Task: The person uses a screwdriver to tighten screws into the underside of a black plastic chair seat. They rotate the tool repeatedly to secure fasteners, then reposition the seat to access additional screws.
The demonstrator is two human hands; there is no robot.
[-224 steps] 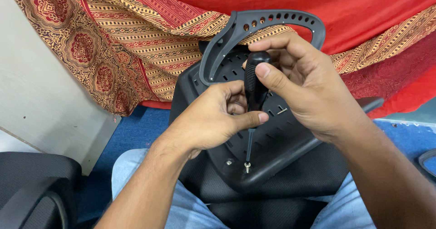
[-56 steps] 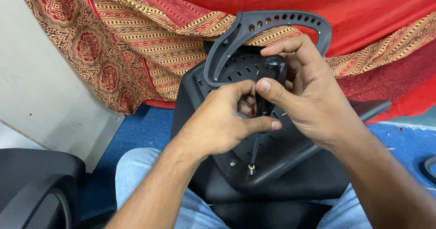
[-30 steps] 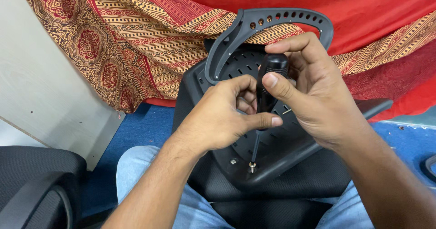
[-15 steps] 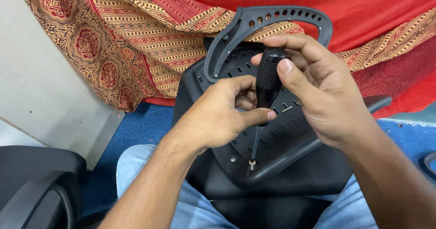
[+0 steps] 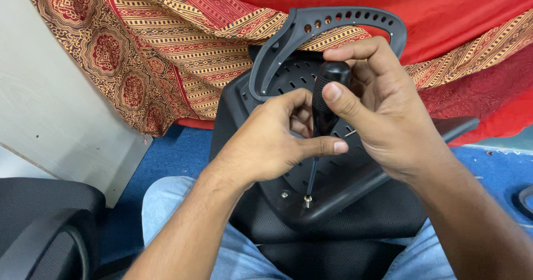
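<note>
surface and room: the work rests on the person's lap, on legs in light blue jeans. the floor is blue carpet. a pale wall panel fills the left edge. a red cloth and a patterned red-and-gold cloth hang across the top edge. part of a black chair shows at the lower left corner.

count: one black plastic chair part, one grey perforated bracket, one screwdriver, two visible screws, two hands.

the chair part lies tilted on the lap, its slotted face up. the bracket arches over its far edge. the screwdriver stands nearly upright over the part's near edge. its black handle is at the top and its thin shaft points down. the tip sits on one metal screw at the near rim. a second screw lies just to its left.

grip: the right hand is closed around the screwdriver handle, thumb pressed on its front and fingers curled over the cap. the left hand is closed at the lower handle, its thumb lying across where the shaft begins.

packages, labels, signs: not discernible.
</note>
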